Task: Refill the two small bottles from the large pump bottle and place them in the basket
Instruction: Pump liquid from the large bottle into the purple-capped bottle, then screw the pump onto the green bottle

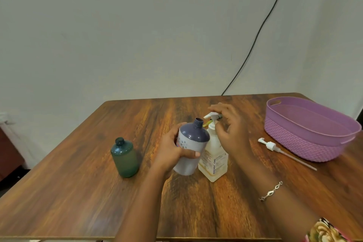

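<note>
We're on a single view: wide-angle head cam, sitting above and on the near side of the pump bottle (214, 159), facing forward and down. Close in. Past the bottle we catch the table's (78, 192) far edge and the wall (137, 35).

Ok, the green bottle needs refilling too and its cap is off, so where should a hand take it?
Probably round the wide body of the green bottle, below the shoulder, coming from the near side. It stands upright with an open neck, so a side wrap keeps it level and leaves the neck free.
</note>
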The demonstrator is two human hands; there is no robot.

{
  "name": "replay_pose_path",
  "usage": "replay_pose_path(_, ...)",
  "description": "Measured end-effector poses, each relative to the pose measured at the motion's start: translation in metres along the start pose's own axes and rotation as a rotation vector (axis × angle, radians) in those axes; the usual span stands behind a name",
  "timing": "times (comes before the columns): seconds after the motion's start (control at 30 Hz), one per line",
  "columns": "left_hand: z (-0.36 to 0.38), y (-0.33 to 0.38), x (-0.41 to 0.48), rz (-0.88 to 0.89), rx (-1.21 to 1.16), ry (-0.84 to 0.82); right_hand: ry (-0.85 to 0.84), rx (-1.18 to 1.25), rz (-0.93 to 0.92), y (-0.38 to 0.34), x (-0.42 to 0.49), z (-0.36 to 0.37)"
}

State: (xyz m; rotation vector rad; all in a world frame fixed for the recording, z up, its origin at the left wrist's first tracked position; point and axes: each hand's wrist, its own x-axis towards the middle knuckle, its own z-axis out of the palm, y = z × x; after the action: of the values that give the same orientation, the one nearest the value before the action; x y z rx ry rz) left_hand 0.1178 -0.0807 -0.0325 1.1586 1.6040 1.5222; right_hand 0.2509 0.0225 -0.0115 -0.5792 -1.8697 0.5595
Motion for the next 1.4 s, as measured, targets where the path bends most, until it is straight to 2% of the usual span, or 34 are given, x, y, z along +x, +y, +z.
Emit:
replay_pose_path(0.3,-0.002,-0.003,-0.013,0.004,-0.072,0.028,0.084,0.06,-0.075,-0.021,-0.014,-0.002)
replay_pose_path(0.53,-0.015,-0.006,-0.021,0.034,-0.101,0.062,-0.038,0.162,-0.085,-0.042,-0.042,0.015)
replay_pose_path(0.87,-0.044,-0.023,-0.032,0.054,-0.123,0.12,-0.234,0.243,0.187,-0.038,-0.066,0.064)
replay_pose_path(1.0,-0.054,-0.03,-0.033,0.052,-0.121,0.158,-0.368,0.43,0.363,-0.034,-0.062,0.078)
replay_pose_path(1.17,-0.063,-0.036,-0.023,0.042,-0.096,0.194,-0.355,0.45,0.391,-0.027,-0.054,0.096)
replay_pose_path(1.4,-0.067,-0.048,-0.002,0.03,0.114,0.267,-0.317,0.374,0.386,-0.006,-0.042,0.118)
